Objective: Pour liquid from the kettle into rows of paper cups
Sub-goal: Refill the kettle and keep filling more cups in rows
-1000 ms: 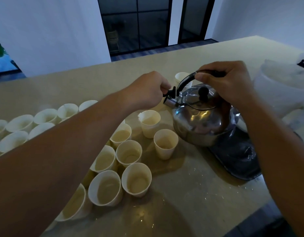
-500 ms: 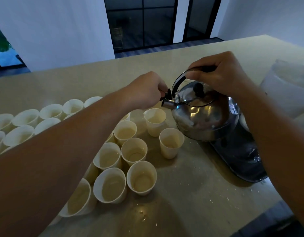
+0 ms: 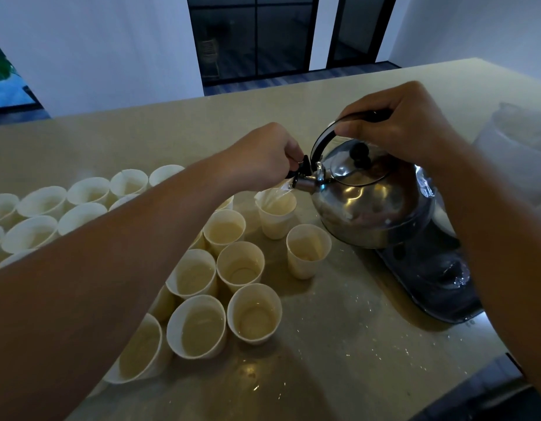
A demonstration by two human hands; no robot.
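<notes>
Forearm (image 3: pixel 117 268) over cups (image 3: pixel 199 326); kettle (image 3: pixel 372 199) stream (image 3: pixel 277 192) perhaps blurred.

Shiny silver kettle (image 3: pixel 372 205) with black handle (image 3: pixel 330 136), cream-white paper cups (image 3: pixel 254 314), speckled beige counter (image 3: pixel 339 344)

The scene was seen through a single wide-angle view, taken from head height and aimed forward and down across a beige counter (image 3: pixel 339 95). Both forearms were framed very near the lens, reaching away from it. The paper cups (image 3: pixel 254 311) and the kettle (image 3: pixel 372 205) were caught close, mid-frame. Farther off, a white wall (image 3: pixel 105 47) and dark glass doors (image 3: pixel 254 34) were taken in, bent by the lens.
</notes>
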